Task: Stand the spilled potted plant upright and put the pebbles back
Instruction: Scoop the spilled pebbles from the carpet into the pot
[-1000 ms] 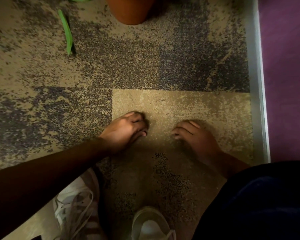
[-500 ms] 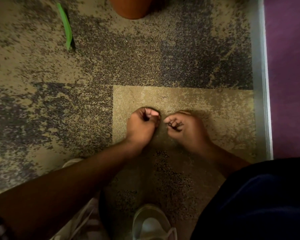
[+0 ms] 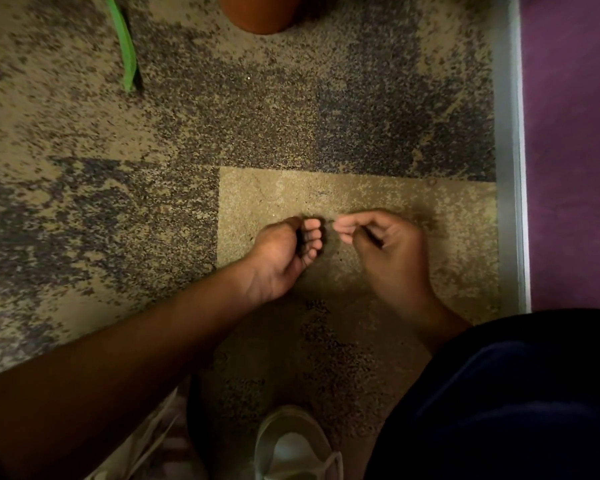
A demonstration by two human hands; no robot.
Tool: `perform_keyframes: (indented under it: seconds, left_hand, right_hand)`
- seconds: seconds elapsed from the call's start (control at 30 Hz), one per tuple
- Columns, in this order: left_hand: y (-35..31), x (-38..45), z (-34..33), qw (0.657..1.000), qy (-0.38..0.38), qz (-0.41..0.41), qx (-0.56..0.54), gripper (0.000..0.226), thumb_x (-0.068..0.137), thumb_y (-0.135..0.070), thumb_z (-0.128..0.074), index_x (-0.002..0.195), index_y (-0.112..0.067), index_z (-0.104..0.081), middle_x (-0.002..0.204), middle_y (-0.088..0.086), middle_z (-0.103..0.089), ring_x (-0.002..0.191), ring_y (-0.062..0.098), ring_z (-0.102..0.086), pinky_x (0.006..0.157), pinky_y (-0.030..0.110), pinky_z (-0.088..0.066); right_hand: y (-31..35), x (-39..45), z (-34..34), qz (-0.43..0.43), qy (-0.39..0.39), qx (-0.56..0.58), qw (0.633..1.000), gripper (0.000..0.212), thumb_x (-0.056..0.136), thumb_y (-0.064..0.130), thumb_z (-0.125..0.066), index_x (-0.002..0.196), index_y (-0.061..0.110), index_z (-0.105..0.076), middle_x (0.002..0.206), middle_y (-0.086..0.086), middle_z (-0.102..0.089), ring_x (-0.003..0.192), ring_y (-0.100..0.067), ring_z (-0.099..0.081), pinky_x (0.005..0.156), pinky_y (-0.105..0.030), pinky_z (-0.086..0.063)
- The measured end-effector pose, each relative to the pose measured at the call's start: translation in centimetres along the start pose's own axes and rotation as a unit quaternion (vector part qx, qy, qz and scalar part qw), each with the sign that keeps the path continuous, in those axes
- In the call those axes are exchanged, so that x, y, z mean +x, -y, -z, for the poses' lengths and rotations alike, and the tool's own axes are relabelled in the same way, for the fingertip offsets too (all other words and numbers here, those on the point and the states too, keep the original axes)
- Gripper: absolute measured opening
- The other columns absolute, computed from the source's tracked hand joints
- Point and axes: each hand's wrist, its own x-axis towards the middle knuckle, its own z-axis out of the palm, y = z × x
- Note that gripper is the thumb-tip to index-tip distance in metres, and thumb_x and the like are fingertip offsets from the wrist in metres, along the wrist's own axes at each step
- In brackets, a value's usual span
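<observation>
Only the rounded lower part of the terracotta pot [image 3: 257, 12] shows, at the top edge of the view. One green leaf [image 3: 123, 46] of the plant lies on the carpet at the top left. My left hand [image 3: 284, 258] is over the tan carpet tile, turned palm up. Its fingers are curled round dark pebbles that are mostly hidden in the palm. Just to its right, my right hand [image 3: 385, 258] pinches a tiny pebble between thumb and fingertips, close to the left hand's fingers. No loose pebbles stand out on the speckled carpet.
A metal floor strip [image 3: 510, 168] runs down the right side, with purple flooring [image 3: 572, 133] beyond it. My white shoes [image 3: 295, 445] and my dark-clothed knee [image 3: 499, 393] fill the bottom of the view.
Both hands were palm down on the carpet, apart. They have lifted and come together; the left turned palm up and cupped, and the right now pinches beside it.
</observation>
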Motion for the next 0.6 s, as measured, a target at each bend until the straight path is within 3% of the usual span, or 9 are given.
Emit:
perform_keyframes:
  seconds: [0.07,0.13,0.23,0.3,0.4,0.6]
  left_hand:
    - [-0.3,0.3,0.2,1.0,-0.005,-0.008,0.025,0.036,0.108,-0.024,-0.044,0.083,-0.012,-0.067,0.06,-0.003,-0.06,0.051,0.007,-0.05,0.046,0.015,-0.042]
    - [-0.5,0.5,0.5,0.997,-0.009,-0.038,0.066,0.03,0.107,-0.023,-0.044,0.094,-0.011,-0.067,0.066,-0.003,-0.057,0.054,0.008,-0.048,0.046,0.017,-0.038]
    - [-0.8,0.5,0.5,0.992,-0.025,-0.077,0.101,0.033,0.108,-0.02,-0.042,0.088,-0.012,-0.067,0.068,-0.001,-0.063,0.058,0.009,-0.055,0.053,0.018,-0.044]
    - [-0.8,0.5,0.2,0.99,-0.028,-0.088,0.103,0.034,0.108,-0.016,-0.043,0.085,-0.013,-0.067,0.069,0.0,-0.067,0.059,0.009,-0.061,0.056,0.017,-0.05]
    - [-0.6,0.5,0.1,0.99,-0.017,-0.093,0.104,0.026,0.105,-0.009,-0.048,0.092,-0.009,-0.07,0.075,0.003,-0.069,0.064,0.011,-0.062,0.058,0.016,-0.053]
    - [-0.2,0.8,0.2,0.99,-0.015,-0.085,0.114,0.02,0.1,-0.007,-0.056,0.09,-0.01,-0.073,0.073,0.001,-0.074,0.071,0.014,-0.067,0.067,0.019,-0.058]
  right_hand:
    - [-0.8,0.9,2.0,-0.012,-0.028,-0.091,0.995,0.031,0.092,-0.002,-0.066,0.095,0.028,-0.073,0.099,0.006,-0.078,0.095,-0.008,-0.076,0.091,-0.039,-0.062]
    - [-1.8,1.2,3.9,-0.02,0.007,-0.226,0.974,0.023,0.087,0.009,-0.077,0.103,0.026,-0.074,0.106,0.011,-0.074,0.095,-0.004,-0.072,0.09,-0.039,-0.061]
    - [-3.2,-0.1,4.6,-0.017,0.09,-0.356,0.93,0.051,0.074,0.027,-0.09,0.12,0.024,-0.068,0.116,0.008,-0.059,0.095,-0.008,-0.062,0.085,-0.031,-0.056]
    - [-3.9,-1.1,4.0,0.01,0.096,-0.358,0.929,0.049,0.073,0.024,-0.09,0.116,0.021,-0.068,0.111,0.01,-0.054,0.087,-0.005,-0.057,0.078,-0.022,-0.05]
    - [-4.4,-1.9,3.0,0.051,0.083,-0.333,0.938,0.017,0.081,0.007,-0.082,0.096,0.013,-0.076,0.098,0.007,-0.061,0.078,-0.006,-0.06,0.072,-0.011,-0.044]
    - [-4.5,-1.0,3.5,0.04,0.009,-0.352,0.935,0.014,0.081,0.004,-0.079,0.087,0.016,-0.077,0.088,0.006,-0.069,0.076,-0.004,-0.057,0.072,-0.02,-0.047]
